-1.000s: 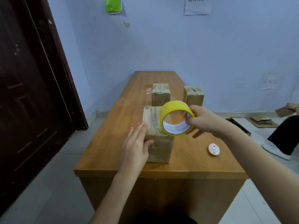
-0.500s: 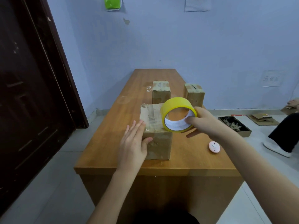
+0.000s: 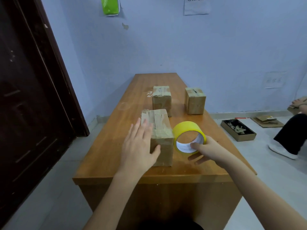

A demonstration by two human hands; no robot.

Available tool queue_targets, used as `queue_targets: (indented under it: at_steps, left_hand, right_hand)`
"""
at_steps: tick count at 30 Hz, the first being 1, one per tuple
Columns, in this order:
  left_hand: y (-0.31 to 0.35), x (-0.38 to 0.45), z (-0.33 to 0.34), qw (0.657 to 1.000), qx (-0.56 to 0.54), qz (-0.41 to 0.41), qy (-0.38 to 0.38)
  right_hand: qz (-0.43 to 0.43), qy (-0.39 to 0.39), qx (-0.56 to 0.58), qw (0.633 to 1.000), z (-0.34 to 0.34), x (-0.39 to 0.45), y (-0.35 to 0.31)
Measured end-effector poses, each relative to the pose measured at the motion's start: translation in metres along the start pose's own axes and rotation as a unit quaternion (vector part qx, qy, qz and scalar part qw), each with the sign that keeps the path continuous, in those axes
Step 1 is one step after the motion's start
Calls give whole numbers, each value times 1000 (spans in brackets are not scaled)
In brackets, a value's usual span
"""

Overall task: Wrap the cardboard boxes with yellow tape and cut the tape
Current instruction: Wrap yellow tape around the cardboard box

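Observation:
A cardboard box (image 3: 162,130) lies lengthwise near the front of the wooden table (image 3: 116,146). My left hand (image 3: 138,146) rests flat on the box's left top edge, fingers straight, thumb against the front face. My right hand (image 3: 208,149) grips the yellow tape roll (image 3: 187,131), thumb inside its white core. The roll is low, just right of the box's front corner and close to the tabletop. Two more cardboard boxes stand farther back: one behind the near box (image 3: 161,98), one to the right (image 3: 195,101).
A dark door (image 3: 29,97) fills the left side. On the floor at the right sit an open tray of scraps (image 3: 238,130) and flat cardboard pieces (image 3: 267,121). Another person's leg and shoe (image 3: 287,143) are at the far right.
My right hand has lowered the tape roll from above the box down to its right side near the tabletop. My left hand has stayed on the box. The small pink object is now hidden.

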State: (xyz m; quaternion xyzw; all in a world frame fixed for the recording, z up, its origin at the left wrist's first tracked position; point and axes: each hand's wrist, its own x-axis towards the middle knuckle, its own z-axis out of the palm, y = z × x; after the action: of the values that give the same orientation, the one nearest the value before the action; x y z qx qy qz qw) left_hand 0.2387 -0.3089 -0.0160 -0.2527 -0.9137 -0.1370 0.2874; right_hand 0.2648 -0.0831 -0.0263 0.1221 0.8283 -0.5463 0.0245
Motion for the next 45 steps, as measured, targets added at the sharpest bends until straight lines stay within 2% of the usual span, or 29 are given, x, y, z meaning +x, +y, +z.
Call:
queue_targets:
  at_steps: [2,4,11,21,24,28,32,35,41,45]
  left_hand:
    - [12,7,1,997,7,70,-26]
    - [19,8,7,992,13,100,-81]
    - [20,10,12,994,4,72,-77]
    - [24,11,23,998,-23,46,-22]
    - [17,8,22,997,-58,28,37]
    - [20,7,17,989,-106,2,105]
    - [17,4,19,983,-141,-34,115]
    - [13,1,18,985,-124,-41,114]
    - [-5,-15,27,976,-149,-91,132]
    - [-13,-26,28,973,-151,-88,149]
  right_hand:
    - [1,-5,3,1000,2,-2,-1]
    - [0,-11,7,1000,3,-3,0]
    - [-5,-8,0,1000,4,-4,-1]
    - [-26,23,45,998,9,-5,-1]
    - [-45,35,94,994,13,-4,-4]
    - [-70,-1,143,987,25,-6,-16]
    - [-112,31,72,991,31,-4,-32]
    - [-159,39,8,986,33,-1,-41]
    - [-139,18,-33,990,34,-2,-56]
    - [-137,-5,-39,990,37,-3,-63]
